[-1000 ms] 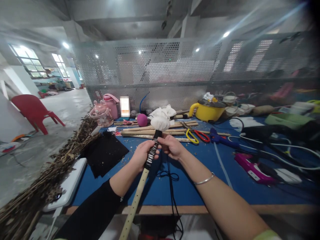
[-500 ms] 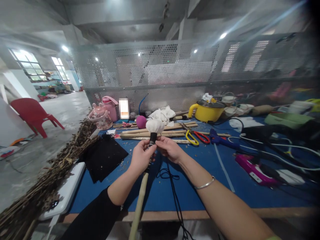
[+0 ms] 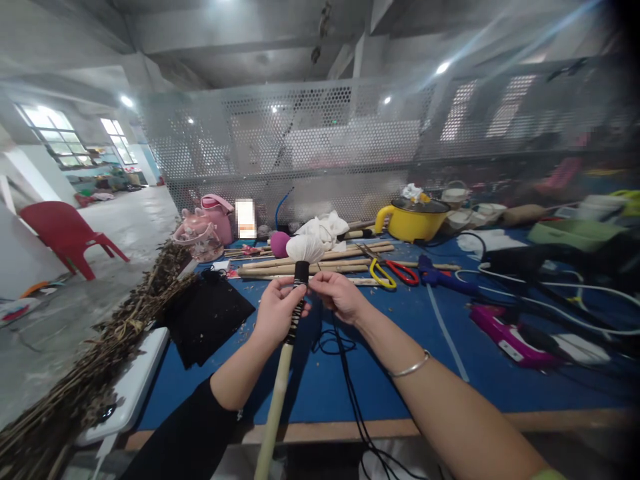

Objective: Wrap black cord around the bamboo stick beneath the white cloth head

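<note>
My left hand [image 3: 277, 312] is closed around a pale wooden stick [image 3: 275, 403], just under its top end. A round white cloth-covered head [image 3: 305, 247] sits on the stick, and black cord is wound around its neck and spirals down the upper shaft. To the right of the neck, my right hand [image 3: 342, 297] pinches black cord [image 3: 343, 363]; its fingertips are close to the winding. Loose cord hangs below that hand, loops on the blue table and drops over the front edge.
Scissors [image 3: 383, 273] with yellow and red handles lie beyond my hands, near wooden sticks [image 3: 315, 269]. Black cloth [image 3: 207, 317] and a dried plant bundle [image 3: 115, 327] are at left. A yellow pot [image 3: 413, 220] stands behind; a magenta power strip [image 3: 510, 339] is at right.
The stick's head has shifted slightly left and up, and its white cloth shows more folds. My right fingertips have come slightly away from the neck, still pinching cord.
</note>
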`<state>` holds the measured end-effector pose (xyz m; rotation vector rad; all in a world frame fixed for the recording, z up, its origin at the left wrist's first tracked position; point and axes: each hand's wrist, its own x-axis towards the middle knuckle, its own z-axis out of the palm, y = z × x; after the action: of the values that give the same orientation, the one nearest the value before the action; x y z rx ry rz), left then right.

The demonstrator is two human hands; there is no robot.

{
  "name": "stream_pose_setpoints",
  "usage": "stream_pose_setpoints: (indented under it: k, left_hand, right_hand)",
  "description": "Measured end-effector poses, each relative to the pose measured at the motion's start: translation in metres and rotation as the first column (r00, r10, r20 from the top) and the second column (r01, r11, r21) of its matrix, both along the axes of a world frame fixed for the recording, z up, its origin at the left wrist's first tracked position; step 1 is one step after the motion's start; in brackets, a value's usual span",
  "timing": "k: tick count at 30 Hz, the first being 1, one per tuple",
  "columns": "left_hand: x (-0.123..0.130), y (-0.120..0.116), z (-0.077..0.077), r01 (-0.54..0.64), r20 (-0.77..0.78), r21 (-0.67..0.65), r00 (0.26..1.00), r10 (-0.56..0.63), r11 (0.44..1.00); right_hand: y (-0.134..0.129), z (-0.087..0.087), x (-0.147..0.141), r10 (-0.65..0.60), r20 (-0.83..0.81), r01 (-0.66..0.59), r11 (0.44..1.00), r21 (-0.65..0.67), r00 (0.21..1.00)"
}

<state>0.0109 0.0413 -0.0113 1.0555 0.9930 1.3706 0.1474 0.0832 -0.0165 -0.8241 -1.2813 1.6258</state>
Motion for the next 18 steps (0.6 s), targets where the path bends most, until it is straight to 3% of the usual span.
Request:
stream_pose_setpoints:
  k: [8, 18]
  left_hand:
    - [0.0001, 0.0012, -0.0008, -0.024, 0.001, 0.000, 1.000, 0.024, 1.000]
    - [-0.0009, 0.0012, -0.0011, -0.028, 0.016, -0.002, 0.999, 0.028, 1.000]
  right_hand:
    - [-0.0011, 0.0013, 0.0020, -0.027, -0.060, 0.025, 0.999, -0.036, 0.998]
    - [-0.0011, -0.0002, 0.0042, 0.077, -0.096, -0.087, 0.991, -0.103, 0.992]
